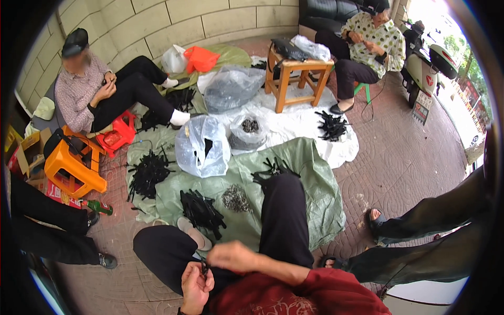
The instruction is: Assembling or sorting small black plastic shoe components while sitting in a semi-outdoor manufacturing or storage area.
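My left hand [195, 286] is closed in a pinch above my lap, holding a small black piece [205, 269] whose kind I cannot make out. Just to its upper right is my right hand [231, 257], smeared by motion, so its fingers do not show clearly. Past my knees, a bundle of black strips [202, 212] lies on the green sheet [320, 210]. Beside it is a pile of small shiny metal parts [236, 198]. More black strips [275, 170] show behind my right knee, and another heap of black strips [148, 173] lies farther left.
Plastic bags [203, 146] stand mid-sheet near a wooden stool [299, 65]. Two seated people [86, 92] [375, 42] hold small things. Standing people's legs [420, 226] flank me. An orange stool [76, 165], a green bottle [98, 206] and a scooter [428, 68] are around.
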